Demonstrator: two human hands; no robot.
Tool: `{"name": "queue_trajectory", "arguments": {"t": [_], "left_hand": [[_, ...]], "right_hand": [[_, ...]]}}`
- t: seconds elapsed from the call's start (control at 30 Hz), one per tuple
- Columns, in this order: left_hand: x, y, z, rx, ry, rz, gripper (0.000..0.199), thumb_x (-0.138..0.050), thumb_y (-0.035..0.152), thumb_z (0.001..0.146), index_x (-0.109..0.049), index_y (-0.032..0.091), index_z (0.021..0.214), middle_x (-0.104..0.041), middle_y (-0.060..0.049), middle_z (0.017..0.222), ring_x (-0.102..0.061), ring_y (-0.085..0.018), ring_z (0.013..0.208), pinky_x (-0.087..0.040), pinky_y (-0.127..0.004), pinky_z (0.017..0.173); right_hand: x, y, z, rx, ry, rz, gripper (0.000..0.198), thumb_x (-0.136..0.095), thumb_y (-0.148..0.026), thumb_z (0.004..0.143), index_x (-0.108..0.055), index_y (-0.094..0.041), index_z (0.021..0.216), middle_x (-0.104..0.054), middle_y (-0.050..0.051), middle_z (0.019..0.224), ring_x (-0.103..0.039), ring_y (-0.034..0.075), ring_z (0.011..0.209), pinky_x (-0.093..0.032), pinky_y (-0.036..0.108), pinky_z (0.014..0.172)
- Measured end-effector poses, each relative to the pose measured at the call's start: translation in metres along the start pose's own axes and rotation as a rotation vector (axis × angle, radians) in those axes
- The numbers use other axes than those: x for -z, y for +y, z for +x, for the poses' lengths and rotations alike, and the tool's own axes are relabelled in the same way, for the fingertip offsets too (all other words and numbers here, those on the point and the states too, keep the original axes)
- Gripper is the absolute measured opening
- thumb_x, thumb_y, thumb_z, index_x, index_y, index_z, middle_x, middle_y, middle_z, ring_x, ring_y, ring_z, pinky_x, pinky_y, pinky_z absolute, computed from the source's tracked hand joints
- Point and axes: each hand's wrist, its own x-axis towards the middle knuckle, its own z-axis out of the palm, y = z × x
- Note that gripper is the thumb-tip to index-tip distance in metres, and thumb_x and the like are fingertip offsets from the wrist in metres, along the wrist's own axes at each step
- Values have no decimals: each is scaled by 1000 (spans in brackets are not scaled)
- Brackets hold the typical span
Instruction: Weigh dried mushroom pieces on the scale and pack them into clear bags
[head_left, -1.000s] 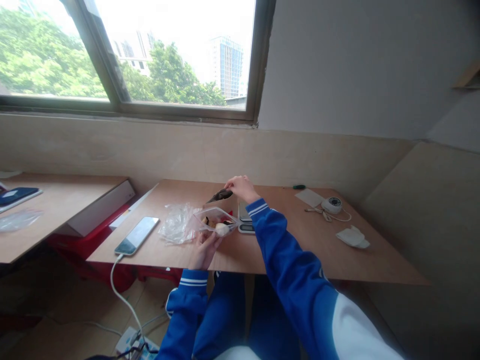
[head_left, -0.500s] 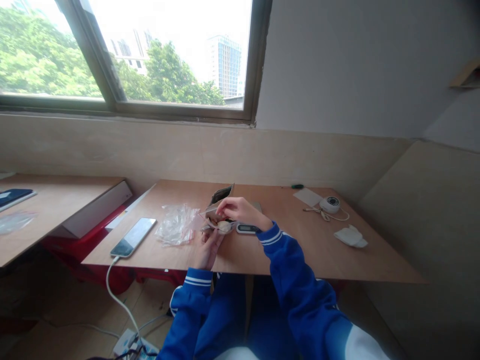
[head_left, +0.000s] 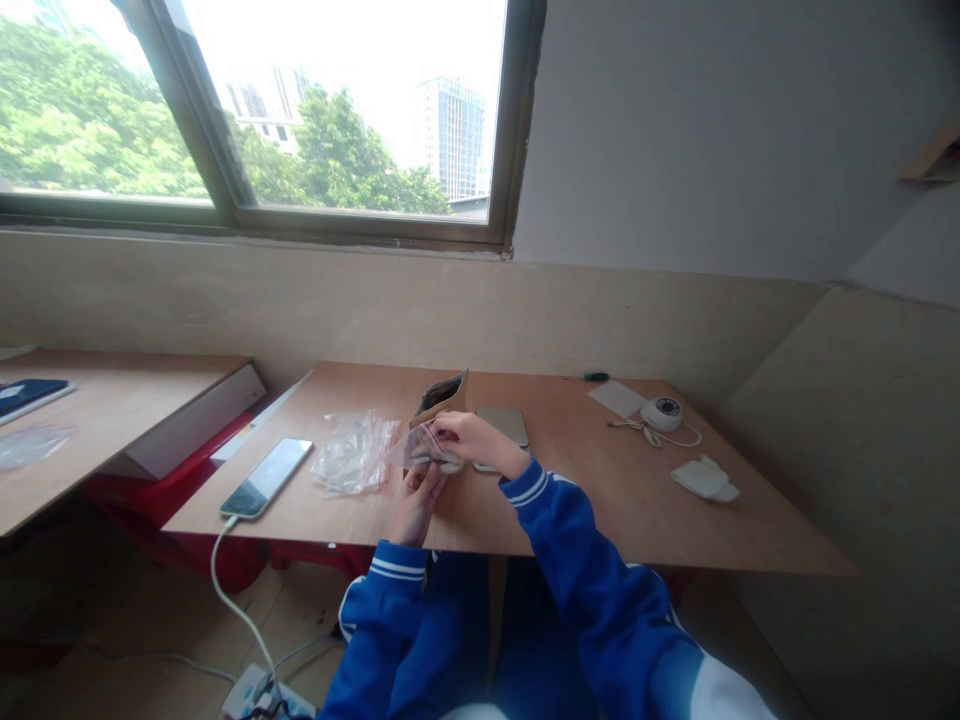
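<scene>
Our bench [head_left: 600,500] carries a phone [head_left: 268,478] by its near left edge, then clear bags [head_left: 354,453]; our left hand [head_left: 414,505] and right hand [head_left: 478,440] pinch a zip bag [head_left: 417,446], contents unclear, an open brown pouch [head_left: 437,402] just beyond; wood stretches right past a scale [head_left: 505,424].

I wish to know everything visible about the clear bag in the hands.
The clear bag looks like thin plastic with a red line near its edge. It is tilted, in front of the open brown pouch. The left hand holds it from below; the right hand pinches its upper edge. Its contents are unclear.
</scene>
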Motion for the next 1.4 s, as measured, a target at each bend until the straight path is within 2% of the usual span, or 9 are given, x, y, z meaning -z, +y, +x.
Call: {"name": "queue_trajectory", "arguments": {"t": [0.1, 0.17, 0.33, 0.47, 0.63, 0.7, 0.93, 1.17, 1.4], "left_hand": [[5, -1, 2, 7, -21, 18, 35, -71, 28, 73, -65, 23, 107, -65, -5, 118, -52, -24, 122, -41, -40, 105], [8, -2, 3, 27, -10, 30, 32, -71, 30, 73, -66, 21, 103, -66, -6, 115, -55, -24, 118, -41, -40, 104], [12, -3, 6, 60, 6, 41, 36, -72, 37, 72, -66, 22, 103, -62, -8, 122, -57, -23, 115, -44, -37, 101], [13, -5, 7, 51, 29, 32, 30, -70, 38, 74, -68, 24, 100, -63, -8, 118, -59, -22, 111, -46, -34, 98], [17, -8, 6, 25, 92, -7, 24, -73, 35, 70, -68, 22, 90, -66, -6, 107, -63, -21, 101, -48, -36, 97], [20, -10, 6, 20, 107, -24, 22, -75, 33, 69, -67, 21, 85, -68, -6, 103, -64, -21, 99, -48, -36, 97], [27, -16, 10, 49, 219, -135, 17, -74, 25, 67, -64, 18, 79, -70, -6, 94, -66, -21, 93, -51, -38, 93], [30, -20, 11, 37, 230, -124, 17, -69, 24, 72, -62, 16, 85, -69, -9, 99, -64, -24, 100, -49, -42, 96], [24, -13, 18, -8, 248, -85, 12, -66, 25, 74, -63, 20, 85, -69, -7, 100, -64, -22, 100, -52, -39, 91]], "right_hand": [[14, 0, -3, -10, 59, 193, 12, -61, -18, 78, -69, -19, 87, -71, 0, 82, -65, 14, 74, -52, 24, 67], [27, 1, -3, -44, 119, 279, 15, -63, -25, 77, -70, -19, 90, -72, 1, 85, -66, 14, 75, -53, 26, 68], [53, 7, 8, -83, 329, 407, 17, -62, -30, 77, -68, -18, 88, -71, 2, 85, -65, 13, 72, -53, 27, 68], [57, 11, 18, -44, 317, 409, 16, -62, -29, 77, -66, -19, 87, -70, 2, 86, -65, 14, 79, -53, 28, 73], [49, 21, 29, -7, 450, 446, 19, -62, -33, 79, -63, -20, 93, -69, 4, 96, -65, 15, 89, -52, 31, 83], [43, 26, 33, 4, 432, 440, 21, -62, -35, 80, -62, -20, 94, -69, 4, 97, -65, 16, 91, -52, 32, 85], [30, 30, 26, 76, 172, 272, 17, -54, -25, 86, -69, -19, 90, -71, 5, 97, -63, 18, 100, -47, 34, 93], [38, 42, 18, 64, 266, 23, 20, -51, -21, 88, -71, -21, 92, -65, 7, 113, -50, 19, 119, -34, 40, 106], [35, 40, 17, 65, 106, -120, 26, -52, -27, 91, -64, -29, 115, -62, 3, 119, -50, 17, 116, -29, 39, 106]]}}
